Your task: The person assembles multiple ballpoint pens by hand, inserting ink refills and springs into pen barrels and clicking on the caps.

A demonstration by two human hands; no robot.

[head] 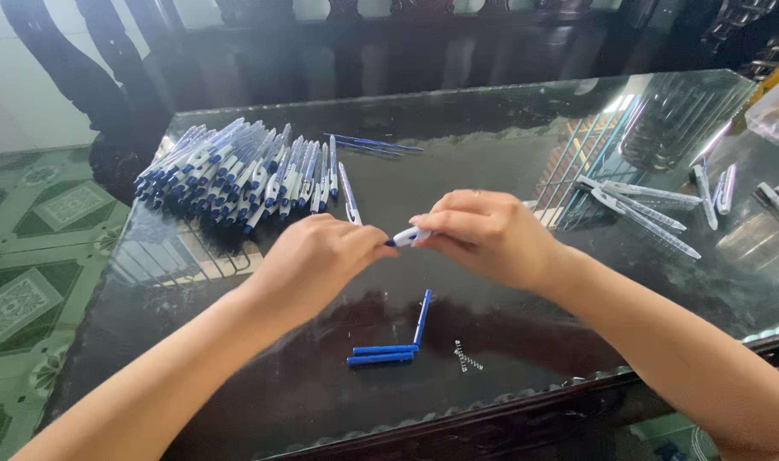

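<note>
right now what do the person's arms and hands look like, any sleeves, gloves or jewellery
Both arms are bare from the lower edge of the picture up to the wrists, with no sleeves in view. The left hand and right hand wear no gloves. No ring, watch or bracelet shows on the visible sides. The fingernails cannot be made out clearly.

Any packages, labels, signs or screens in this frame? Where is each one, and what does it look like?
Clear plastic bag: far right edge of the glass table, crumpled, see-through; the only package.
No labels, signs or screens show.
Otherwise only loose blue-and-white pens piled at the far left, and one pen part held between left hand and right hand.
</note>
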